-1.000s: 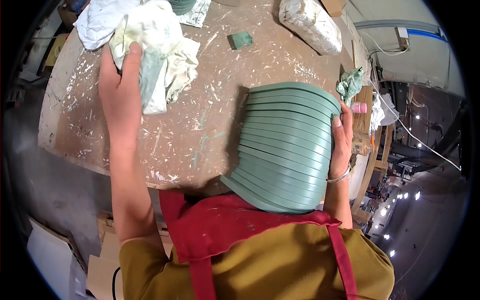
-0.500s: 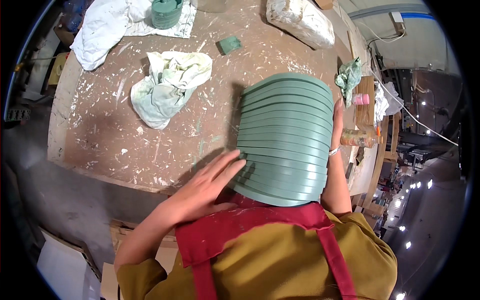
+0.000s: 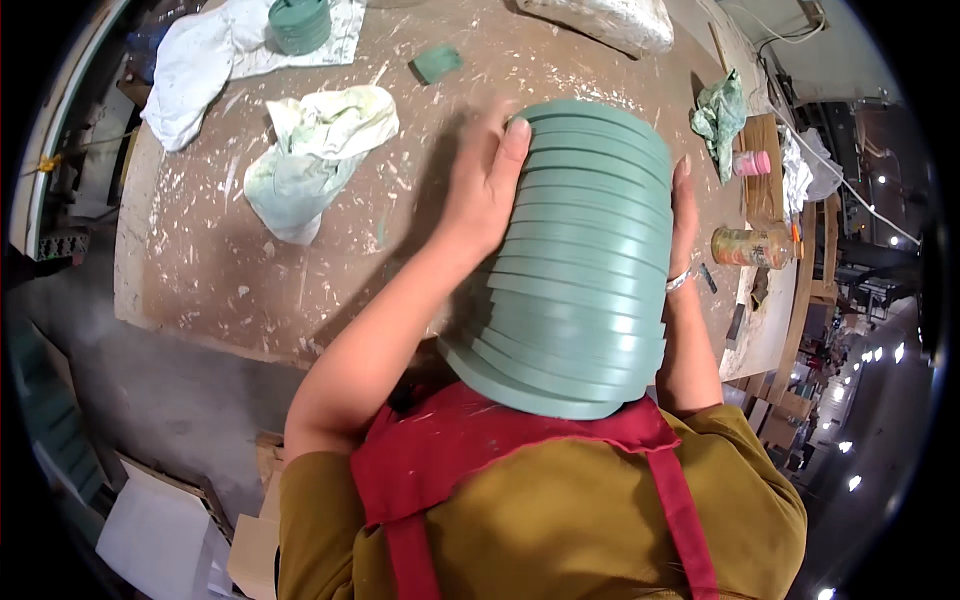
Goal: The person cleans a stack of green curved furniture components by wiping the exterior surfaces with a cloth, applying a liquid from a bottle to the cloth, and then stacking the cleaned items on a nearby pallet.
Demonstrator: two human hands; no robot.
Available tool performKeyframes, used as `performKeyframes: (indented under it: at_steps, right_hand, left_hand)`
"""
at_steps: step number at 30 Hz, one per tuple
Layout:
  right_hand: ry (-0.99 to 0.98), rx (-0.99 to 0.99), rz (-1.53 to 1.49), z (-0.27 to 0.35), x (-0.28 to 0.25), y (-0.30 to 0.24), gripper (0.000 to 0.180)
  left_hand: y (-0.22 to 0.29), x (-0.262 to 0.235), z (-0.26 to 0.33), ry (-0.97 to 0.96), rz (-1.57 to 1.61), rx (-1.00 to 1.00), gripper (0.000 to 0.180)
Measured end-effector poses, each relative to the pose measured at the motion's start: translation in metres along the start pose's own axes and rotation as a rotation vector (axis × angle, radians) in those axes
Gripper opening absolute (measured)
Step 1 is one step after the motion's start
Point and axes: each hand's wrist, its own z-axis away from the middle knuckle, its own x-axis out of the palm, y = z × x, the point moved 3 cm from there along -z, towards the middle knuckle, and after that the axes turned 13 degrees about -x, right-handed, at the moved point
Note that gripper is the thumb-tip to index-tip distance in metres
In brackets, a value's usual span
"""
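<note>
A stack of green, smooth, curved strips [image 3: 585,245] lies against my apron at the table's near edge. Its layers overlap like steps, and the lowest ones fan out towards my left. My left hand [image 3: 485,185] holds the far left side, thumb up along the strips' ends; its other fingers are smeared by motion. Along the right side, my right hand [image 3: 683,225] keeps its fingers nearly straight, holding the stack between both hands. Part of that palm is hidden behind the strips.
A stained white cloth [image 3: 320,150], a green sponge [image 3: 436,64] and a green tub [image 3: 300,25] on white cloth lie on the paint-flecked table [image 3: 200,270]. At right are a green-smeared rag [image 3: 718,120], a jar [image 3: 750,247] and a pink-capped bottle [image 3: 752,163]. A wrapped bundle [image 3: 610,20] lies at the back.
My left hand has moved forward along the stack's left side, from the near part to the far end. The strips are now less even, with the near ones shifted left.
</note>
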Motion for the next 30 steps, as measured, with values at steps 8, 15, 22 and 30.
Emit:
performKeyframes:
  at_steps: [8,15,22,30]
  right_hand:
    - [0.148,0.064,-0.090,0.056,0.000,0.015,0.057]
    - [-0.029,0.148,-0.528,0.043,0.055,0.055,0.055]
    - [0.035,0.302,-0.589,0.058,0.016,0.071,0.049]
    - [0.010,-0.208,-0.177,0.094,-0.083,-0.014,0.045]
  left_hand:
    - [-0.017,0.002,0.039,0.070,0.117,-0.003,0.038]
    - [0.072,-0.043,0.069,0.189,-0.343,0.130,0.048]
    - [0.105,0.024,0.061,0.161,-0.990,0.250,0.038]
    - [0.095,0.145,0.060,0.034,-1.582,0.499,0.043]
